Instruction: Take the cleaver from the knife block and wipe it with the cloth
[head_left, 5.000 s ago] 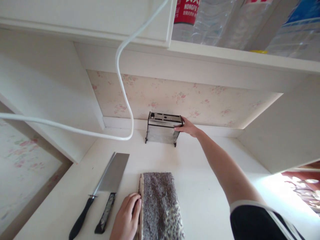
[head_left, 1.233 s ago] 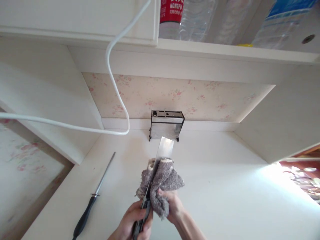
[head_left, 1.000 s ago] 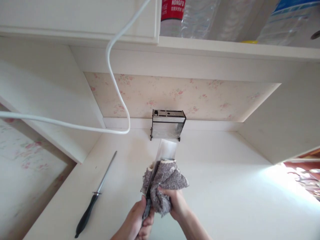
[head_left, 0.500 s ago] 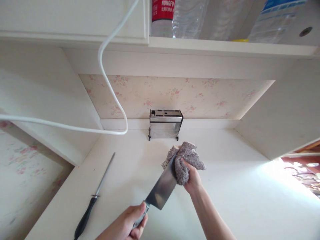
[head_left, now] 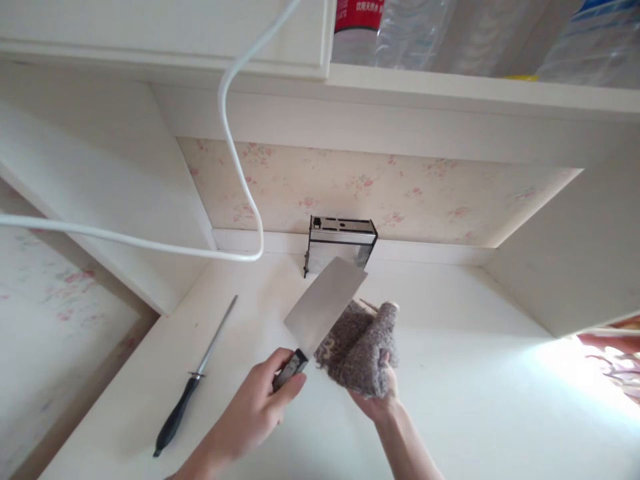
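Observation:
My left hand (head_left: 267, 393) is closed around the dark handle of a cleaver (head_left: 325, 303), its broad steel blade tilted up and away to the right. In my right hand (head_left: 380, 393) lies a folded grey-brown cloth (head_left: 363, 343), gripped with the thumb on top. The cloth sits just right of the blade; whether they touch I cannot tell. To the left on the white tabletop (head_left: 475, 400) rests a sharpening steel (head_left: 193, 383) with a black handle. Behind the blade tip stands a knife block (head_left: 343, 230) with a slotted top and clear sides, partly covered by the blade.
A white cable (head_left: 235, 140) hangs in front at upper left. Above is a cabinet shelf (head_left: 450, 80) holding several plastic bottles (head_left: 413, 33). White side panels (head_left: 565, 233) and a flowered back wall (head_left: 325, 177) enclose the tabletop.
The cloth has come off the blade and moved down toward me. The cleaver has been raised and turned to show its other face. The view has shifted slightly.

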`<state>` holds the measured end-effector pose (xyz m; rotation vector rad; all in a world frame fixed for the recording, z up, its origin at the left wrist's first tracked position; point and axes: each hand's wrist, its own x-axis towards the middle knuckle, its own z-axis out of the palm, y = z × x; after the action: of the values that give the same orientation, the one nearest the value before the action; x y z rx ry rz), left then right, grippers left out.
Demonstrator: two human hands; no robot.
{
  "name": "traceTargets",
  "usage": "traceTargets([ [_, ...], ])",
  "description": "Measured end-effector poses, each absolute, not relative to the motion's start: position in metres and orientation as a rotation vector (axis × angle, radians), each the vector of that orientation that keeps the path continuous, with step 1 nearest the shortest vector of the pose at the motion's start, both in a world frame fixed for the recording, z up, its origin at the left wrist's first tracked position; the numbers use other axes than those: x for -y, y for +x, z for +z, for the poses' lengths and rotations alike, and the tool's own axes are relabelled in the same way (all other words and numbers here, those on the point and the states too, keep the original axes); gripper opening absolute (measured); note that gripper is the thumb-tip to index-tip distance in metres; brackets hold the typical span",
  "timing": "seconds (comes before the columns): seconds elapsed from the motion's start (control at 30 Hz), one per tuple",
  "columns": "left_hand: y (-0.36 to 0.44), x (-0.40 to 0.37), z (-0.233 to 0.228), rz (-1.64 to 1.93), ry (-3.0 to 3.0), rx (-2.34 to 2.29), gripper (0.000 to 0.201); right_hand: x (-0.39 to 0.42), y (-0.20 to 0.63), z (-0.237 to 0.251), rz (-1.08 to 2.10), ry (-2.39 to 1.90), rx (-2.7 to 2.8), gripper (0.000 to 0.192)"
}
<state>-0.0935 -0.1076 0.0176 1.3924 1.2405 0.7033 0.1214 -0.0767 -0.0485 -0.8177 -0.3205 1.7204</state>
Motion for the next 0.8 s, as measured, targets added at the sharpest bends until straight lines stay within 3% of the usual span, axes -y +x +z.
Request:
traceTargets([
  [0.1,-0.073,0.103,0.005,0.702,1.692,-1.41,0.018,0.083,0.091,-0.037,1.868,-0.811,0.296,0.047],
  [0.23,-0.063,0.106,-0.015,0.607,1.993,-1.521,0.025,0.08,0.067,-0.028,1.807,-0.935,0.209,0.036],
  [0.4,-0.065,0.117,-0.032,0.649,2.0,-1.501,0.023,0.074,0.06,-0.027,1.79,-0.977,0.032,0.029],
  [0.6,-0.078,0.124,-0.042,0.72,1.982,-1.436,0.026,0.045,0.087,-0.025,1.695,-0.933,-0.039,0.012],
  [0.8,-0.09,0.129,-0.039,0.607,1.972,-1.353,0.024,0.02,0.135,-0.037,1.576,-0.961,0.096,0.011],
])
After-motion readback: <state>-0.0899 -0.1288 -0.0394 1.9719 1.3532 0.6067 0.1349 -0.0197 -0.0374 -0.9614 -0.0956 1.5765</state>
